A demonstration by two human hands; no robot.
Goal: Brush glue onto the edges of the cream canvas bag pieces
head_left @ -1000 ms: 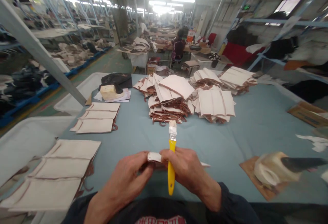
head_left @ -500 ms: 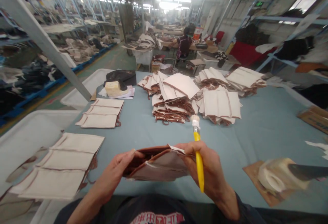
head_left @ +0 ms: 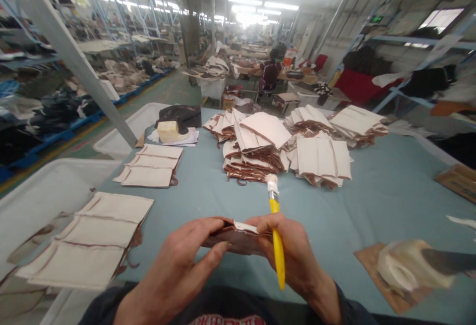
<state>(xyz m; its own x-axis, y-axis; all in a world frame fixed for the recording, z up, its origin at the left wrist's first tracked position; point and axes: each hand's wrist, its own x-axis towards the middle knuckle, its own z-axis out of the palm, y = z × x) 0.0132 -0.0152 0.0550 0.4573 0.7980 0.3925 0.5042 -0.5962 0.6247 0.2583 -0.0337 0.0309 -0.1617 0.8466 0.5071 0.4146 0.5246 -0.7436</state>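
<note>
A brown fabric piece with a pale edge strip point(head_left: 238, 243) is held up between my two hands over the front of the table. My left hand point(head_left: 186, 255) grips its left end, thumb in front and fingers behind. With my right hand point(head_left: 292, 245) I pinch the right end and also hold a yellow-handled brush point(head_left: 278, 255). The brush points upward, with white stuff on its bristles. Behind it lies a tall stack of cream pieces with brown edges point(head_left: 256, 151). The inner side of the held piece is mostly hidden.
Cream panels point(head_left: 85, 236) lie at the left, with another small pile point(head_left: 150, 165) behind them. More stacks point(head_left: 323, 159) stand at the back right. A glue-smeared container point(head_left: 405, 265) sits on a board at right. White bins point(head_left: 55, 181) flank the table's left; a person point(head_left: 269, 75) sits far behind.
My left hand has moved inward and wrapped over the brown piece, which now shows less of its opening. My right hand and the brush have shifted slightly left.
</note>
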